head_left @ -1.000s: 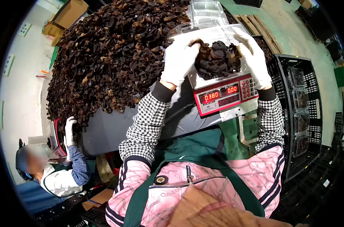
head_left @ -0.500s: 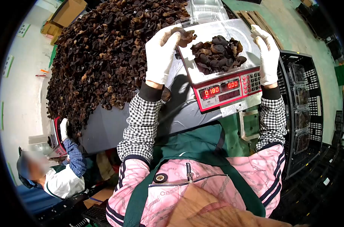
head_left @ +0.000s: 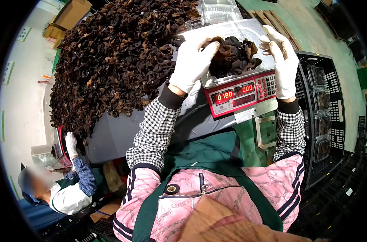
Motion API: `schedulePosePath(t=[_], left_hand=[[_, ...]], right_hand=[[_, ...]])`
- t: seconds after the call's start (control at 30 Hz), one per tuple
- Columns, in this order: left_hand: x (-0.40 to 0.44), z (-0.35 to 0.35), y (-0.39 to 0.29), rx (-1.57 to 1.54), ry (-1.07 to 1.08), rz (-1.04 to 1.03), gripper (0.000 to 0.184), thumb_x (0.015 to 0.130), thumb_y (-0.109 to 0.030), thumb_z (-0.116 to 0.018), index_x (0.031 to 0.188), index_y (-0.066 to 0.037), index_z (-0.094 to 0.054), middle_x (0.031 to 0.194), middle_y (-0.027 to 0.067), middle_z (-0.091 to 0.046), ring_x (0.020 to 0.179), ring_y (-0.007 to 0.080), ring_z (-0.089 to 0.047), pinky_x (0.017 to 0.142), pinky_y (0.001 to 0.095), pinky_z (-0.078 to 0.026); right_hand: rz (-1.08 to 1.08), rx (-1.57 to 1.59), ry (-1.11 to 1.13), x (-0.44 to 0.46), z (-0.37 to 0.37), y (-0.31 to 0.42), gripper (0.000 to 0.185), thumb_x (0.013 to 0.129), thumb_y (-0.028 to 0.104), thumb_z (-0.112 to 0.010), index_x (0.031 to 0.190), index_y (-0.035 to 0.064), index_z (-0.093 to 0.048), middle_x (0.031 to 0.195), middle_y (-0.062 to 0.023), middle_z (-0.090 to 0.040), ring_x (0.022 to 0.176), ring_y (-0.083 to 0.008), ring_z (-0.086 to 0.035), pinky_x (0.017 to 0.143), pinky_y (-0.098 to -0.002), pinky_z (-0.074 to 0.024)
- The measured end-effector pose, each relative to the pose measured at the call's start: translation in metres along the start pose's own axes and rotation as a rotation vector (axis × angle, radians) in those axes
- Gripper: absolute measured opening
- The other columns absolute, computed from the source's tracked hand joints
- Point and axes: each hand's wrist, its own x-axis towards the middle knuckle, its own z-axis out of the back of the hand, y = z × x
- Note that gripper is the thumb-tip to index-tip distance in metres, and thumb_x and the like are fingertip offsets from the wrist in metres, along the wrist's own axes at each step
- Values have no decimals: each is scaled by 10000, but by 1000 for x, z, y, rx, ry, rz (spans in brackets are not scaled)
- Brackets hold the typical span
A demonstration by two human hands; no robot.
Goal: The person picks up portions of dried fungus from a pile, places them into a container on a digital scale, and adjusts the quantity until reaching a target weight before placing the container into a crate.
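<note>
My left hand (head_left: 193, 60), in a white glove, pinches a dark brown fungus piece (head_left: 209, 41) over the left part of the dark fungus heap (head_left: 234, 58) on the scale's pan. The heap lies in a clear plastic tray (head_left: 248, 32). My right hand (head_left: 283, 60), also gloved, is held at the tray's right side with fingers bent and apart, nothing in them. Below the pan, the red scale (head_left: 240, 94) shows 0.180 and 0.00. A large pile of dark fungus (head_left: 119, 60) covers the table to the left.
Clear empty trays (head_left: 219, 9) stand behind the scale. At the right, a black crate (head_left: 308, 161) holds several filled clear boxes (head_left: 322, 101). A co-worker (head_left: 70, 195) sits at the lower left, one gloved hand beside another red scale. Cardboard boxes (head_left: 72, 14) are at the upper left.
My left hand has moved right, bringing its fungus piece from the pan's left edge over the heap. My right hand has shifted slightly down. The co-worker's hand has lowered a little.
</note>
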Motion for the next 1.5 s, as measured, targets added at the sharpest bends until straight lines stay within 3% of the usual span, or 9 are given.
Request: schedulePosePath(t=[0.37,0.5,0.67,0.77,0.93,1.07,1.2,1.33,1.5], left_hand=[[3,-9,-51,-321,144,55,265,963,-134,-672,1182,15,-697,1079,74,-735,954,106,-679,871,254,-538],[25,-22,-38,13,18,-399,263,920,-158,-734,1161,-53,-726,1070,64,-721,990,128,-661,874,289,-528],[62,18,81,616,-328,-10,468,928,-363,-702,1254,-28,-666,1135,166,-731,1056,265,-712,908,333,-552],[65,16,82,608,-166,297,675,882,-400,-723,1406,-21,-531,1225,208,-687,1130,313,-675,955,361,-528],[73,13,106,534,-241,231,733,863,-296,-724,1480,-17,-444,1241,211,-674,1102,298,-681,951,352,-534],[71,8,94,-18,-408,64,771,870,-87,-695,1549,-29,-333,1122,131,-696,940,207,-687,848,323,-571],[48,12,33,-316,-244,-83,514,1025,-273,-620,1447,-5,-501,1179,128,-681,977,153,-661,885,291,-538],[-10,5,-3,92,-38,-181,555,1050,-526,-461,1258,-64,-685,1249,128,-686,1153,238,-634,1006,375,-476],[-46,-2,6,519,1,-473,315,984,-266,-629,1250,-114,-703,1320,133,-636,1246,333,-540,1078,439,-408]], right_hand=[[-196,432,158,-10,-18,19,537,1037,390,-566,1437,37,-501,1299,-105,-636,1026,-171,-672,765,-296,-601],[-473,734,237,-8,-15,15,348,1030,234,-601,1304,21,-595,1071,-70,-693,801,-100,-666,575,-207,-527],[-457,539,-54,-12,16,8,335,993,49,-511,1302,-34,-611,1090,-51,-684,724,-44,-589,578,-175,-441],[-284,84,53,-25,23,5,313,1009,62,-497,1275,26,-659,805,11,-640,680,-31,-564,611,-189,-431],[521,-571,285,-45,-12,3,226,918,72,-669,1138,29,-698,966,-120,-730,736,-210,-697,664,-319,-567],[348,-800,456,-56,-29,6,300,913,142,-696,1206,77,-691,906,-119,-731,740,-241,-709,653,-342,-555],[267,-833,561,-62,-36,1,313,944,223,-665,1218,74,-680,846,-127,-722,704,-246,-706,612,-359,-540],[484,-564,365,-69,-33,-6,387,921,148,-682,1285,21,-644,1048,-142,-743,812,-236,-734,680,-319,-582],[-207,-142,-26,-71,6,8,233,992,66,-596,1200,6,-682,841,-7,-687,635,-39,-557,584,-209,-451]])
